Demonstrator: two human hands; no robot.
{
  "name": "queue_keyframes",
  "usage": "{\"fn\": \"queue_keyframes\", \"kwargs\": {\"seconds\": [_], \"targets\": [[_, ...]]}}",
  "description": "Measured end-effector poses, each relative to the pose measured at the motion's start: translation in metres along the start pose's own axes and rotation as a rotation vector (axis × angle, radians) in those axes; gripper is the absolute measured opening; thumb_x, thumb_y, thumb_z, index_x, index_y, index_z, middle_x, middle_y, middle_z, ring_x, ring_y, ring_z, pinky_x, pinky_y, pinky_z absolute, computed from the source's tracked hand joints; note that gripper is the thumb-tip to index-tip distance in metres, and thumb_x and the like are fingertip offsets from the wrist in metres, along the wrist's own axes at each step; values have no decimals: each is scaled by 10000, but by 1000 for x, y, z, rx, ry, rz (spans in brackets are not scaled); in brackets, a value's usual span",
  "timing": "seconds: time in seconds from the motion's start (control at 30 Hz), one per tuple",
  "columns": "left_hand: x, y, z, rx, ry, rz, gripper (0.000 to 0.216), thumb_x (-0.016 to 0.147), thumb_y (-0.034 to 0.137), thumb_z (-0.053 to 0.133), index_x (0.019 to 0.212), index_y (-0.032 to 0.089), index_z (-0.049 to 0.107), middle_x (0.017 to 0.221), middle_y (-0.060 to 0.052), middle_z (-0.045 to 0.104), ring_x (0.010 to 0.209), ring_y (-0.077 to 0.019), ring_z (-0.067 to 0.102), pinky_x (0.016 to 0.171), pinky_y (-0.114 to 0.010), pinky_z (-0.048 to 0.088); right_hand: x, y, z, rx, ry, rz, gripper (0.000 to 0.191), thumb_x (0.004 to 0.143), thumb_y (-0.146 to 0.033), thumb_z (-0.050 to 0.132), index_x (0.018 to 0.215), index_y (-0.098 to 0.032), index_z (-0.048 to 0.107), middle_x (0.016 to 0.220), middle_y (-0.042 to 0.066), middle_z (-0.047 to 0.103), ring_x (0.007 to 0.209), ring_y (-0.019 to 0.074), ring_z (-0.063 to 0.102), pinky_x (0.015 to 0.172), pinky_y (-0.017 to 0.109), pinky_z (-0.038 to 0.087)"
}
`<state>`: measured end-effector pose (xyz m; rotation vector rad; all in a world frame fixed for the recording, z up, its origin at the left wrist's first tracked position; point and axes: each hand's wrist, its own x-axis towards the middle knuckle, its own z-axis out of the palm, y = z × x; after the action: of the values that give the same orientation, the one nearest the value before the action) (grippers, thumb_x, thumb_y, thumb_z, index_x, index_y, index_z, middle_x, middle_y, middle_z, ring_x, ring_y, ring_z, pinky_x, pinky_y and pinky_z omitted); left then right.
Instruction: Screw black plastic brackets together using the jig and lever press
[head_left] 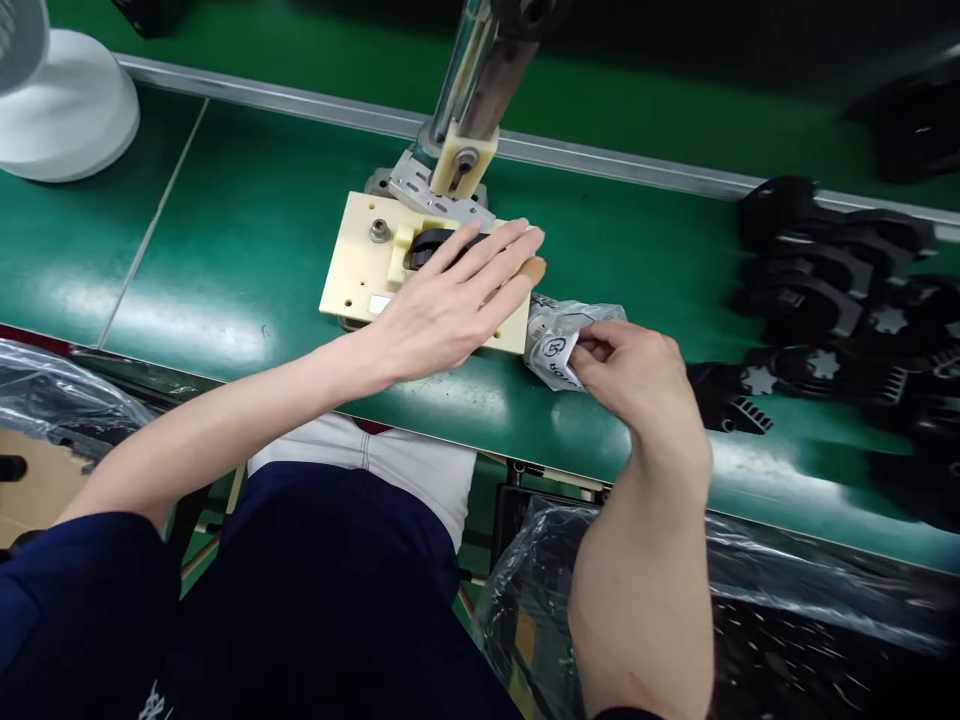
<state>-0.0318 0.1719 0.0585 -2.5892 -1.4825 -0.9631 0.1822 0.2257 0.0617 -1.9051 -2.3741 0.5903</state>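
Left hand (454,305) lies flat, fingers extended, over black part (429,245) in cream fixture (349,258). Right hand (634,378) curls at mouth of printed plastic bag (551,345), fixture's four o'clock; whether it grips anything is unclear.

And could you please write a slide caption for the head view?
Left hand over a black part on a cream fixture, right hand at a printed plastic bag.

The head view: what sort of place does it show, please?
Probably a factory assembly station: a long green workbench carries a pale yellow rectangular fixture plate, an upright metal column stands behind it, and many similar black parts lie at the right.
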Motion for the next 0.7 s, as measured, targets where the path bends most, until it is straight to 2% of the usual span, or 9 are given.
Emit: {"fn": "queue_keyframes", "kwargs": {"seconds": [0.07,0.17,0.3,0.37,0.43,0.53,0.63,0.7], "targets": [[11,-8,8,38,-73,32,351,904,77,288,1124,107,560,1241,-135,614,1318,-265,472,1112,-569,328,-1,2,1,7,24,17,145,745,-87,555,810,-147,671,791,79,634,634,145,455,658,303,359],[14,-20,10,92,-138,89,393,918,65,241,1145,83,561,1213,-150,637,1285,-252,510,1093,-510,381,-1,5,5,27,62,18,182,756,-112,551,863,-144,694,824,90,648,665,164,487,657,309,365],[11,-34,4,78,-212,154,421,949,129,254,1336,74,411,1371,-172,529,1354,-251,424,1127,-495,340,2,11,11,41,134,-26,221,730,-99,553,878,-157,707,874,94,668,738,208,548,667,326,383],[7,-34,0,53,-220,185,433,959,195,302,1373,81,359,1433,-187,460,1389,-264,368,1157,-500,291,3,15,13,43,158,-57,208,720,-96,553,849,-152,707,890,104,674,773,230,570,682,338,399],[-3,-24,-3,19,-177,188,437,954,215,342,1376,103,350,1456,-190,427,1413,-275,321,1165,-512,277,2,20,14,67,218,-88,155,724,-129,572,802,-147,705,865,111,672,769,238,582,687,348,418],[-28,8,-6,-92,-58,118,434,928,152,371,1361,136,370,1437,-191,441,1416,-280,314,1137,-517,339,-5,28,17,177,395,-182,135,756,-197,582,785,-157,709,806,96,665,713,217,587,674,347,448],[-56,42,-8,-241,50,11,450,894,108,434,1342,135,405,1367,-208,497,1358,-295,407,1088,-508,412,-14,32,21,326,521,-268,167,781,-207,554,784,-167,716,767,69,663,672,182,586,649,325,472],[-68,58,-9,-324,96,-71,426,878,95,473,1302,130,453,1298,-207,545,1283,-291,490,1038,-478,465,-19,33,22,438,573,-261,160,767,-201,561,760,-167,717,749,54,661,646,161,579,617,305,474]]}}
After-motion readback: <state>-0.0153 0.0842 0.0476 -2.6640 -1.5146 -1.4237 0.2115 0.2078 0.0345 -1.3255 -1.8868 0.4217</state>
